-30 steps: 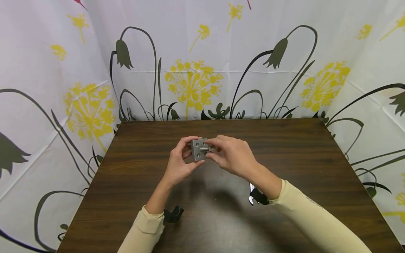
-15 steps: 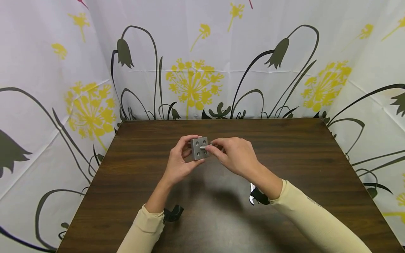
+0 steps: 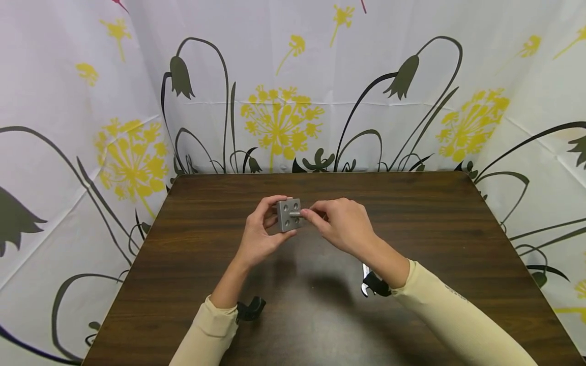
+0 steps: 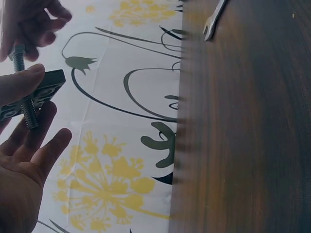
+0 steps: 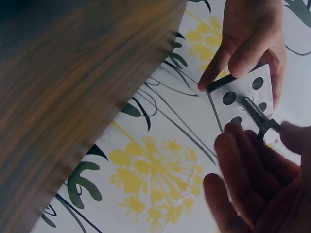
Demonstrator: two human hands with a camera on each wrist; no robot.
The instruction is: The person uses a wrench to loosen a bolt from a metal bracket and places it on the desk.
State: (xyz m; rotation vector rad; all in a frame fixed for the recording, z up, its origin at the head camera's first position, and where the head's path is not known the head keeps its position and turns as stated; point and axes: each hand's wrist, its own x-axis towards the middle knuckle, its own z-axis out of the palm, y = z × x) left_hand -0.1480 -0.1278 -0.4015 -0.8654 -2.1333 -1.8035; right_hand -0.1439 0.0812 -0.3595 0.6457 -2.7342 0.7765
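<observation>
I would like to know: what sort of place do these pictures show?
Probably an indoor spot set up for small assembly work. A wood-patterned table stands before flower-printed fabric, a wrench lies on the table, and the left hand holds a metal block with holes.

Plate and bolt between two hands

The plate (image 3: 287, 215) was held over the table (image 3: 439, 229), toward its far side, with the left hand (image 3: 258, 234) at its left edge and that hand's thumb along its lower edge. The bolt (image 3: 295, 214) ran through the plate's middle, between the corner holes; its tip came out on the far face and its head lay at the fingers of the right hand (image 3: 344, 223), right of the plate. The wrench (image 3: 364, 288) lay on the table to the right of the plate and nearer the front, partly behind the right wrist camera (image 3: 377, 284). The curtain (image 3: 302, 56) hung behind the table and along its left and right sides.
</observation>
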